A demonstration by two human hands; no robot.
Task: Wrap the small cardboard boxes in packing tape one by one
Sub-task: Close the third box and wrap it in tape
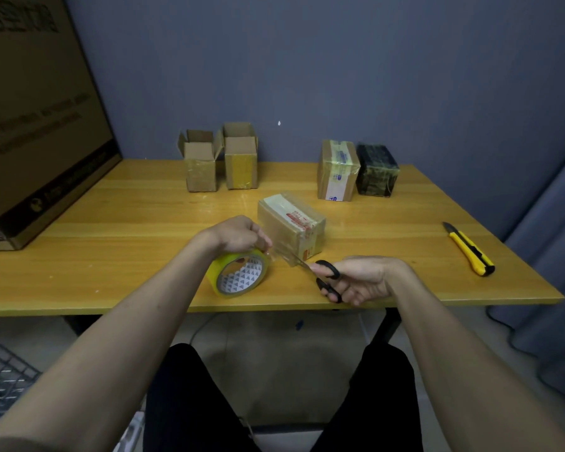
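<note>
Five small cardboard boxes on one wooden table [111, 223], itemised as follows.

Two open boxes, flaps up, at the back left, side by side and touching: left open box [200, 168], right open box [241, 158]. Both carry tape on their fronts.

Two closed boxes at the back right, side by side: one tan taped box [337, 171] with a white label strip, one dark taped box [376, 170] just to its right.

One box in work [291, 223], centre of the table, near the front edge, glossy with clear tape and bearing red print; a strip of tape runs from its near corner toward the roll.

One tape roll [238, 272], yellowish, standing tilted on the table just left of the box in work. Left hand [238, 234] rests on top of the roll, fingers curled over its upper rim and gripping it.

One pair of scissors [323, 275], black handles, blades pointing at the stretched tape by the box's near corner. Right hand [364, 280] holds them, thumb and fingers through the loops; whether the blades are parted cannot be told.

One utility knife [468, 251], yellow and black, blade out, lying alone well to the right.

One large carton [30, 125], standing on the far left of the table.
</note>
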